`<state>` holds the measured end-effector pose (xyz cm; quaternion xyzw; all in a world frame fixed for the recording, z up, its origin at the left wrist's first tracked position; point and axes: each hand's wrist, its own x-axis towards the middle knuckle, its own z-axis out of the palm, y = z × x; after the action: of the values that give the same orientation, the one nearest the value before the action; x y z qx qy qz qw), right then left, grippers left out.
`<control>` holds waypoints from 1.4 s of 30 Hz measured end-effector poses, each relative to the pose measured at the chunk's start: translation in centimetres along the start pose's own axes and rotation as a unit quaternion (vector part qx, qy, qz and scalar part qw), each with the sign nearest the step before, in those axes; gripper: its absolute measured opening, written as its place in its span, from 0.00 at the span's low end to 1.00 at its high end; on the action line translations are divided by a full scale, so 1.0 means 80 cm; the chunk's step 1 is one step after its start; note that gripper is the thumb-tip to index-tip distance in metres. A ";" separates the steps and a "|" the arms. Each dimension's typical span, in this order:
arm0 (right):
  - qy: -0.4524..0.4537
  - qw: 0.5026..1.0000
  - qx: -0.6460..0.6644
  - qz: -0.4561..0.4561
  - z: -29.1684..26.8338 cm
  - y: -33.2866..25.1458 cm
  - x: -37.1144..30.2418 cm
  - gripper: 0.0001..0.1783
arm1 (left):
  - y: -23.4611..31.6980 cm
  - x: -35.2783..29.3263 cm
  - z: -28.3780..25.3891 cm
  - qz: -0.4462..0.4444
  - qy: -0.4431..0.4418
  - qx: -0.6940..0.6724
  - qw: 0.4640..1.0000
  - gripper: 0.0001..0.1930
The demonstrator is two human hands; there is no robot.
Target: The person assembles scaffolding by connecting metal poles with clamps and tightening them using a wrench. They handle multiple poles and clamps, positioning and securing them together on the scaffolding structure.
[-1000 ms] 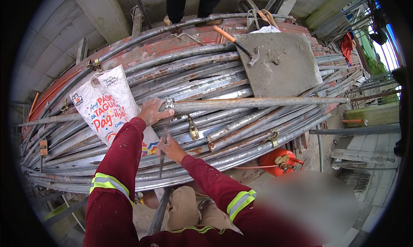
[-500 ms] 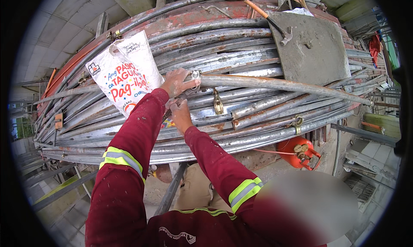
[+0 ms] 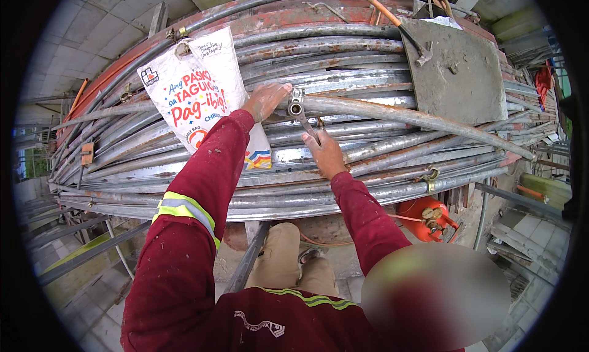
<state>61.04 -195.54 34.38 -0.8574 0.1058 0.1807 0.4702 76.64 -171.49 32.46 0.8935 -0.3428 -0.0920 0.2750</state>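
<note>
A long, rust-streaked steel pipe [image 3: 392, 112] lies across the stack, with a metal scaffold clamp [image 3: 297, 96] at its left end. My left hand [image 3: 268, 101] is closed over the pipe just left of the clamp, fingertips near its edge. In my right hand [image 3: 326, 155] is a wrench [image 3: 307, 126], its ring end up against the clamp's near side. Part of the wrench's handle is hidden in my fingers. Beside my left forearm, a white printed bag [image 3: 190, 88] is draped over the pipes.
Many galvanized pipes [image 3: 343, 48] are stacked all around. A claw hammer [image 3: 405, 36] with an orange handle rests on a grey, mortar-stained board [image 3: 457, 76] at the far right. Below the stack's near edge stands an orange gas cylinder [image 3: 423, 218] with a hose.
My right hand has moved right and away from my left, bringing the wrench into plain sight with its ring on the clamp. The whole view has shifted slightly.
</note>
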 end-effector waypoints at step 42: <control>0.111 0.949 -0.048 0.293 0.199 0.614 -0.747 0.26 | 0.123 0.060 -0.016 -0.223 -0.084 0.312 0.919 0.29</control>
<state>-14.06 -207.74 13.29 -0.8250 0.3947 0.2189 0.3401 75.19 -180.14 39.10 0.9764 -0.1675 -0.1138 -0.0756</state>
